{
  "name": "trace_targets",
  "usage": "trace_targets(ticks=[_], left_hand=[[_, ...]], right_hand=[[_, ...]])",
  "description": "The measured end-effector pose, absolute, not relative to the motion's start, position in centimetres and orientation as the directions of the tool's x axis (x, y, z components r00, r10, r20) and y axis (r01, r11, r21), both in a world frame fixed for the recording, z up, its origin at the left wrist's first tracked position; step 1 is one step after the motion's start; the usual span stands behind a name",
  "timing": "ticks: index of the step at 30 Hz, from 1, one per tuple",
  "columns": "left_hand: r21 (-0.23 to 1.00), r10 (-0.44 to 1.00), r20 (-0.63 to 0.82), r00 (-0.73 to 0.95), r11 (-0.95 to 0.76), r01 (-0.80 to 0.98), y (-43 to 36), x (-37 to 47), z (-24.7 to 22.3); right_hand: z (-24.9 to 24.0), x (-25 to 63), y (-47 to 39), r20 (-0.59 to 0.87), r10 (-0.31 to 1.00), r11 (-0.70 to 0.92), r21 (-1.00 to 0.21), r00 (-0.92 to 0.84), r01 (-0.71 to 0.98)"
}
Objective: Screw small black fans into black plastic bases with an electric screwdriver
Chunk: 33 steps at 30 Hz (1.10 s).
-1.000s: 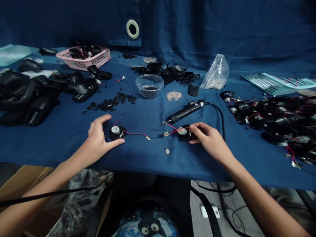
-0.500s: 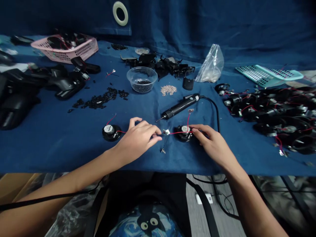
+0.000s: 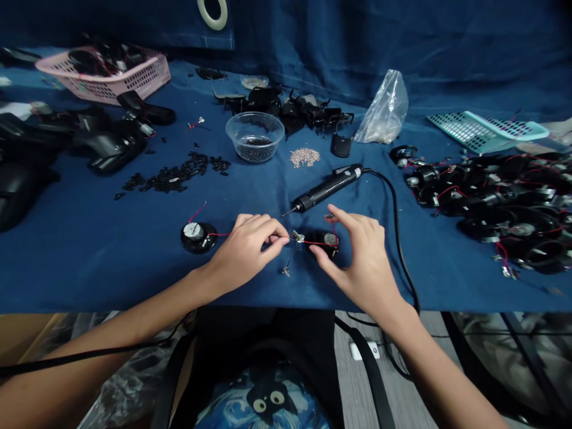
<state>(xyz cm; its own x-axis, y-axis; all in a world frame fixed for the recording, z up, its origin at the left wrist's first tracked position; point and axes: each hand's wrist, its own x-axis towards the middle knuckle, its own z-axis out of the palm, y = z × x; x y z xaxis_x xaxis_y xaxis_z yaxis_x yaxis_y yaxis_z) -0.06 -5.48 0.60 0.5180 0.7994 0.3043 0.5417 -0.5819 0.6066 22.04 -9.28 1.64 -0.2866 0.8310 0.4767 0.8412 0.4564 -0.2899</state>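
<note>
My left hand [image 3: 250,247] has thumb and index finger pinched on a thin wire, right beside a small metal terminal [image 3: 298,237]. From that terminal a red wire runs to a black round part with a small silver motor [image 3: 330,239]. My right hand [image 3: 357,256] is open around this motor part, thumb at its near left side and index finger beyond it, by a red wire end. A second metal terminal [image 3: 286,271] lies on the cloth below. Another black round motor part [image 3: 199,236] with red wires sits left of my left hand.
Behind the hands lies a black electric screwdriver [image 3: 326,187] with its cable. Beyond are small screws [image 3: 304,157], a clear bowl [image 3: 254,137], black clips [image 3: 172,174] and a plastic bag [image 3: 384,110]. Wired motor parts [image 3: 491,202] crowd the right; a pink basket [image 3: 107,89] stands far left.
My right hand has moved left from the motor part's right edge and spread around it. My left fingers have closed into a pinch. The right motor part has shifted slightly left.
</note>
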Motion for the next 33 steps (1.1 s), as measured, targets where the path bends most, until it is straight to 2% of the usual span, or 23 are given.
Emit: trace_targets(ticks=[4,11,17,22,33], left_hand=[[0.649,0.816,0.26,0.516,-0.543,0.533,-5.3,0.2,0.6],[0.688,0.829,0.203,0.52,-0.499,0.527,-5.0,0.3,-0.1],[0.706,0.827,0.186,0.53,-0.488,0.513,-4.8,0.3,-0.5],[0.729,0.829,0.189,0.526,-0.477,0.49,-4.6,0.5,-0.5],[0.73,0.806,0.238,0.542,-0.517,0.448,-4.8,0.2,-0.6]], right_hand=[[1.1,22.0,-8.9,0.45,0.826,0.497,-0.302,-0.338,0.813],[-0.1,21.9,-8.7,0.372,0.903,0.417,-0.632,-0.216,0.654],[-0.7,21.9,-8.5,0.309,0.94,0.337,-0.781,-0.143,0.526],[-0.5,21.7,-8.4,0.295,0.944,0.329,-0.801,-0.147,0.5],[-1.0,20.9,-8.4,0.341,0.935,0.335,-0.751,-0.1,0.569]])
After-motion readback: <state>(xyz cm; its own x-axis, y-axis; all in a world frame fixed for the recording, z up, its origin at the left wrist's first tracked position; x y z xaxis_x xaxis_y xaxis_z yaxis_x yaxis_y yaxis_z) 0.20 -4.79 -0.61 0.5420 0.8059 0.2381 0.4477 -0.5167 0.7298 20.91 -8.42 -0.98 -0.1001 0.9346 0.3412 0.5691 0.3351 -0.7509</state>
